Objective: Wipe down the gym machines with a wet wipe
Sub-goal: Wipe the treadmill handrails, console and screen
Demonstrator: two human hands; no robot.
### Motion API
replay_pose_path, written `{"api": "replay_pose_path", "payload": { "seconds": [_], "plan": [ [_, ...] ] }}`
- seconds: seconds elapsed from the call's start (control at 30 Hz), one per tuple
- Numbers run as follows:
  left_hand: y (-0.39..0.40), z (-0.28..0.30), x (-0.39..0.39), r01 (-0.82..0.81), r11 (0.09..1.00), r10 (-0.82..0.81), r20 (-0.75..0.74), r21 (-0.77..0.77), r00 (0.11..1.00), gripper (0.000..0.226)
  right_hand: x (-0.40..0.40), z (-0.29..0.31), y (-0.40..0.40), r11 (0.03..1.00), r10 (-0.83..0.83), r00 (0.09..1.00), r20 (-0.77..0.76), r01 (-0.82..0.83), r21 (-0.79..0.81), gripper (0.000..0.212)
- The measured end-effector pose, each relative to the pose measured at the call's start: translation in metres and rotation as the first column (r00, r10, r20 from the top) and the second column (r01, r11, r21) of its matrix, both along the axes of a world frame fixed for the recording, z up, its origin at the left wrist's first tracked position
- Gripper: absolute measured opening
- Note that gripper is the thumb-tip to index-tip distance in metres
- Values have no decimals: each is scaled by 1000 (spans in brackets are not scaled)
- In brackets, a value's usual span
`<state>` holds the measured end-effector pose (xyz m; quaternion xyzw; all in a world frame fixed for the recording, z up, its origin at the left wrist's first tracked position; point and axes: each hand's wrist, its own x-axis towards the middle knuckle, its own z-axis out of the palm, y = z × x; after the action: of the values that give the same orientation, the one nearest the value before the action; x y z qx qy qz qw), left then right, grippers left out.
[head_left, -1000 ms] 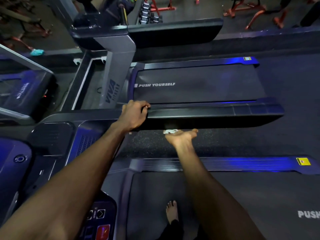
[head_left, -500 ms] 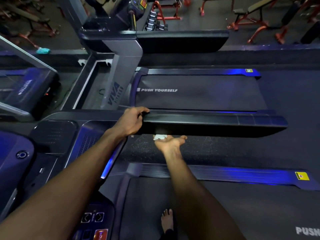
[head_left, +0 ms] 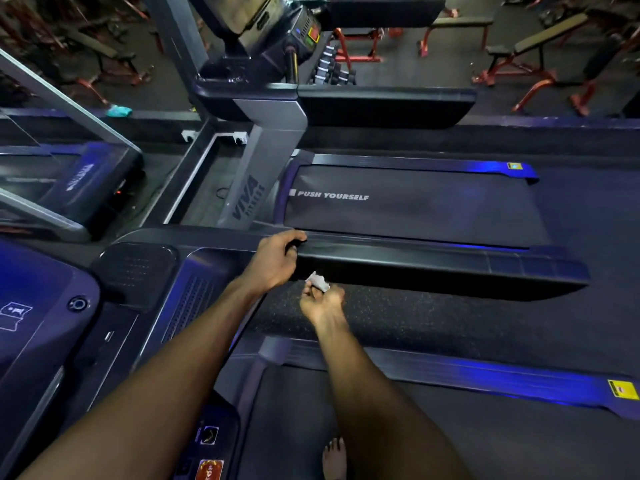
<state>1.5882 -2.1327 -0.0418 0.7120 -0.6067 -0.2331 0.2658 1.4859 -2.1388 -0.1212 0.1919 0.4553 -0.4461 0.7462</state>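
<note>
Left hand [head_left: 275, 259] grips the treadmill handrail [head_left: 433, 263]; right hand [head_left: 322, 301] pinches a white wet wipe [head_left: 318, 281] against the handrail's underside.

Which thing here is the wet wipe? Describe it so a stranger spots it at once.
Start at the long black handrail that crosses the middle of the view. At its near end the left hand grips the rail; just below it, the right hand holds the wet wipe against the rail's underside. It is the only small, crumpled white thing among dark surfaces.
</note>
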Motion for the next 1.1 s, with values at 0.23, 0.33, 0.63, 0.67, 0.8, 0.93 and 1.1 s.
{"api": "replay_pose_path", "payload": {
  "seconds": [0.23, 0.33, 0.63, 0.67, 0.8, 0.93, 1.1],
  "plan": [
    [9, 0, -13, -205, 970, 198, -63, -131, 978, 32, -16, 0, 28, 961, 227, 945, -235, -256, -101, 29],
    [27, 0, -23, -355, 918, 340, -112, -176, 934, 27, -27, 5, 37, 899, 298, 882, -364, -388, -204, 23],
    [57, -23, -66, -572, 805, 590, -326, 159, 739, 19, -68, 48, 17, 530, 245, 542, -804, -769, -357, 11],
    [58, -21, -72, -597, 780, 621, -352, 189, 700, 20, -72, 52, 15, 478, 247, 514, -822, -802, -358, 11],
    [57, -21, -86, -673, 713, 696, -318, 197, 644, 13, -89, 63, 4, 227, 199, 298, -934, -941, -252, 11],
    [49, -20, -105, -823, 536, 799, -427, 187, 424, 5, -107, 77, -11, 86, 45, 168, -985, -983, -163, 14],
    [34, -27, -129, -873, 468, 757, -572, 137, 316, 17, -110, 85, -30, -44, -68, 75, -995, -996, -72, 13]
  ]
}}
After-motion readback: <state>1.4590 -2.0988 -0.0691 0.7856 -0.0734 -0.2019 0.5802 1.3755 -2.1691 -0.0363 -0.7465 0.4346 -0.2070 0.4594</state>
